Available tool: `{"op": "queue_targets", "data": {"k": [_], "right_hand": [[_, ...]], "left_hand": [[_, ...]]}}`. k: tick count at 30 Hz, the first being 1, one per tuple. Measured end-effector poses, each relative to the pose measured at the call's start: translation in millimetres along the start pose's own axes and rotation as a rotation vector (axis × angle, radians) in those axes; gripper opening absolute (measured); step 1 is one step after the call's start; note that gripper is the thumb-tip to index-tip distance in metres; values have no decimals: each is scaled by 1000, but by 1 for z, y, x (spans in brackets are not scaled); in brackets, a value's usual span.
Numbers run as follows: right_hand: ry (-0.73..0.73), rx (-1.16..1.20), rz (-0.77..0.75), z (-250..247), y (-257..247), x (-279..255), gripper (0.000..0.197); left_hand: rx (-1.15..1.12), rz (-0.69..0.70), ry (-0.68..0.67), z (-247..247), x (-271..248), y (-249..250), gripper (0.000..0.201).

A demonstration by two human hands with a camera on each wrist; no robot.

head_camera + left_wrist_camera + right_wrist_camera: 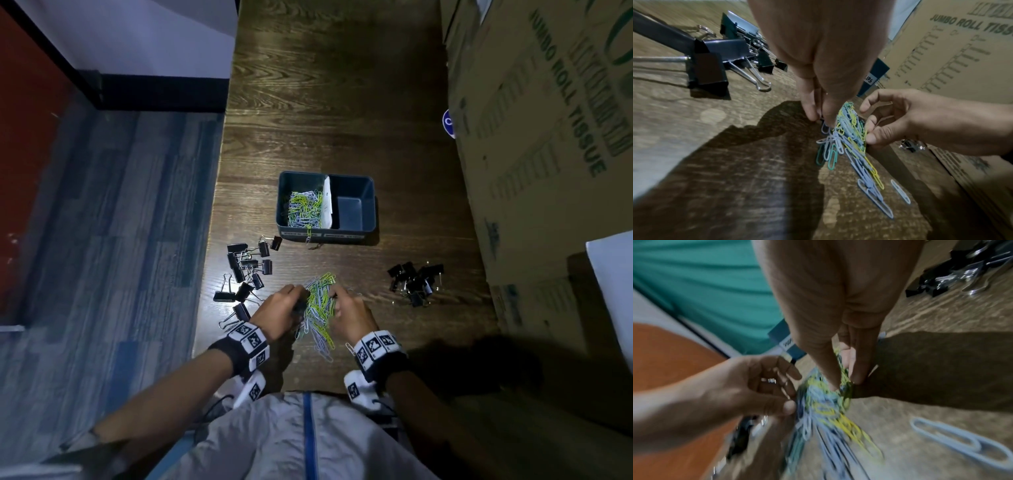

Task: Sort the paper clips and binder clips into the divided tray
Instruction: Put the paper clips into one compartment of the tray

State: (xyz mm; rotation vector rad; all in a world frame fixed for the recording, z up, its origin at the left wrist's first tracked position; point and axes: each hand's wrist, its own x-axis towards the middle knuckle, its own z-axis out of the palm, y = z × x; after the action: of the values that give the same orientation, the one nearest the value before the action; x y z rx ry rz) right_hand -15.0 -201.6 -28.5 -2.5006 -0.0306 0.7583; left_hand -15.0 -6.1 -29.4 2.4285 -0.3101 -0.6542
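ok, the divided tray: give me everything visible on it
The divided tray is a dark blue, plastic-looking rectangular bin, upright on the wooden table beyond both hands. A white divider splits it. The left compartment holds yellow-green and pale blue paper clips; the right looks empty. White labels run along its near wall. One binder clip lies near its left corner.

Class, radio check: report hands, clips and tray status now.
Left hand and right hand gathering paper clip pile. Tray: left compartment has paper clips, right empty. Binder clips unsorted.
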Motion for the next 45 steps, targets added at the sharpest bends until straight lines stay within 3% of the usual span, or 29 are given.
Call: {"op": "queue_targets", "data": {"k": [2, 4, 6, 8, 10, 13, 15, 19, 21, 23, 26, 28, 31, 35, 41, 45], "right_hand": [[39, -3, -15, -7, 2, 0, 60], [26, -121, -10, -19, 10, -5, 61], [-123, -292, 26, -27, 20, -12, 50], [-279, -402, 89, -27, 26, -17, 31], [-325, -375, 127, -23, 26, -19, 24], [-266, -300, 104, -14, 15, -14, 21], [-195, -288, 59, -7, 7, -9, 17], [-51, -225, 6, -7, 3, -3, 4], [68, -179, -31, -10, 8, 0, 32], [127, -185, -24, -15, 12, 4, 61], [30, -250, -3, -18, 15, 12, 95], [-14, -339, -53, -14, 12, 12, 104], [6, -410, -128, -4, 5, 9, 89], [87, -274, -122, 1, 1, 14, 60], [82, -193, -105, -17, -5, 21, 32], [36, -138, -31, -29, -6, 33, 24]], "left_hand": [[45, 16, 26, 0, -2, -1, 42], [204, -9, 33, 3, -6, -4, 52], [323, -32, -26, 6, -11, -3, 61], [392, -8, -113, 10, -13, 0, 56], [407, 73, -166, 17, -13, 5, 46], [445, 161, -204, 30, -11, 18, 43], [492, 138, -198, 35, -5, 24, 38], [412, 72, -44, 25, 1, 24, 13], [393, 65, 58, 20, -2, 16, 15], [410, 17, 112, 16, -5, 7, 47], [416, -113, 67, 16, -6, -1, 103], [388, -120, 12, 18, -4, 0, 119], [379, -80, -26, 20, 3, 11, 98], [308, -58, 9, 17, 10, 17, 58], [149, -45, 10, 1, 20, 8, 29], [104, -14, 84, -10, 21, 5, 28]]}}
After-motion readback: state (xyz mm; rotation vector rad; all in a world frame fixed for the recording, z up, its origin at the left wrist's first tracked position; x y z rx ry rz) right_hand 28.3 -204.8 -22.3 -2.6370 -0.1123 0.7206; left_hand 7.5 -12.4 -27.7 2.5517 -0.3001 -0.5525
